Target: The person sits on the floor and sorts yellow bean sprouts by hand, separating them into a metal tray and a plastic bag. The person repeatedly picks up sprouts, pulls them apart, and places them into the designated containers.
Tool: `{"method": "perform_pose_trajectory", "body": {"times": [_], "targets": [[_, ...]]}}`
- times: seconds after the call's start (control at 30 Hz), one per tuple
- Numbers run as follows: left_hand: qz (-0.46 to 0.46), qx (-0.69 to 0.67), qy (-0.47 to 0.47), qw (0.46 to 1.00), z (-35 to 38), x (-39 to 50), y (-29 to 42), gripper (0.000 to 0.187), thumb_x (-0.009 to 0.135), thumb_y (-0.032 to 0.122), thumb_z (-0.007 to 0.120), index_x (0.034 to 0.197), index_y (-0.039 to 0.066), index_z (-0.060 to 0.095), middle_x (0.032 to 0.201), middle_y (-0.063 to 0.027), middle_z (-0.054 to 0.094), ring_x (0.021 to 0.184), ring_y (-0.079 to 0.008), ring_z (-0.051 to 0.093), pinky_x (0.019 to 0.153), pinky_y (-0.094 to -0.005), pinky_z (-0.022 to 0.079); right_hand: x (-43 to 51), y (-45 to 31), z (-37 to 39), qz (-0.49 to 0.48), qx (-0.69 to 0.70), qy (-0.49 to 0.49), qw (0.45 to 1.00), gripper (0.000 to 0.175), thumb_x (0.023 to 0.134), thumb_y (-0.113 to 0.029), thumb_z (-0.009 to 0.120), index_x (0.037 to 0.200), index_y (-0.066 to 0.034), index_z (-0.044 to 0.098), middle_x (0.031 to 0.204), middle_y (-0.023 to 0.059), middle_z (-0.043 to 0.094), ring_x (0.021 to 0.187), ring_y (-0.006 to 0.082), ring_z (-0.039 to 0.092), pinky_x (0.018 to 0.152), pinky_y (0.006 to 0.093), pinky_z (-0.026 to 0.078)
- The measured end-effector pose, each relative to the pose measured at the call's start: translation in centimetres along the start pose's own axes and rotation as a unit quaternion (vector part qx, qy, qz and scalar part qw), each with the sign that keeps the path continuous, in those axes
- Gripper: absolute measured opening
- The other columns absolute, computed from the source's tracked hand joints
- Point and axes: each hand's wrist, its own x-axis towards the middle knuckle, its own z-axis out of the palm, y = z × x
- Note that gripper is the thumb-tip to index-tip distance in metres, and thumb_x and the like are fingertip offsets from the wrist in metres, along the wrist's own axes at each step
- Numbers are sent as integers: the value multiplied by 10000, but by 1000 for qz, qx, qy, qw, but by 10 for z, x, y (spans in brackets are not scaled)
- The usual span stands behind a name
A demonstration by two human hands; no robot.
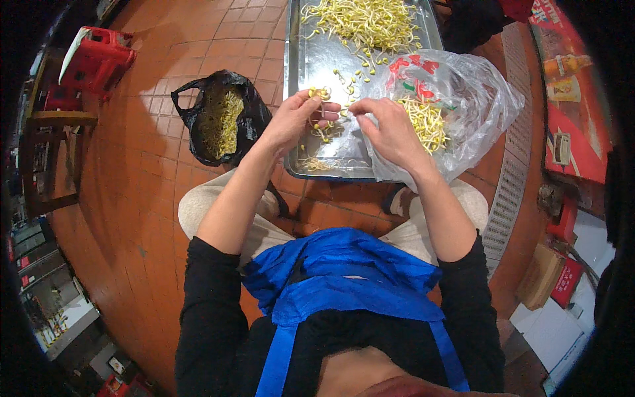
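Observation:
My left hand holds a few soybean sprouts, their yellow heads up by the thumb and forefinger. Beside it, above the metal tray, is my right hand. Its fingertips are bent close together, and whether anything thin is between them is too small to tell. Under the right wrist lies a clear plastic bag, which holds a bunch of sprouts. A large heap of sprouts covers the tray's far end. Loose sprouts and a small pile of thin roots lie nearer me.
On the tiled floor to the left, a black plastic bag stands wide open with sprouts inside. A red plastic stool or crate and a wooden chair are farther left. A drain grate runs along the right, past a cardboard box.

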Motion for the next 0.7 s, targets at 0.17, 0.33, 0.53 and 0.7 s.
{"method": "perform_pose_trajectory", "body": {"times": [0.17,0.33,0.53,0.7], "targets": [[-30,37,-45,998,4,-7,-9,267,1075,224,471,1233,38,580,1134,-75,694,963,-134,674,832,-250,528,17,-3,10,93,144,14,985,242,938,-216,603,1083,-42,688,882,161,723,801,330,690,734,423,524],[-37,2,-74,997,10,-15,-8,260,1067,204,471,1251,60,584,1086,-51,689,944,-106,660,806,-244,517,23,-2,16,119,130,-28,984,190,929,-183,624,1021,-23,667,814,105,690,763,216,664,705,350,512],[-46,-103,-88,990,7,-18,-6,279,1041,117,443,1279,35,564,1052,-50,685,850,-84,643,739,-224,516,24,8,22,98,161,-19,982,147,921,-134,625,997,-10,643,811,68,666,770,142,629,712,305,502],[-39,-57,-108,992,3,-18,-10,288,1041,136,450,1300,34,524,1036,-45,690,853,-106,664,764,-225,521,22,-7,21,94,192,-15,977,146,890,-141,623,960,-19,663,806,112,695,756,213,677,714,343,524]]}}
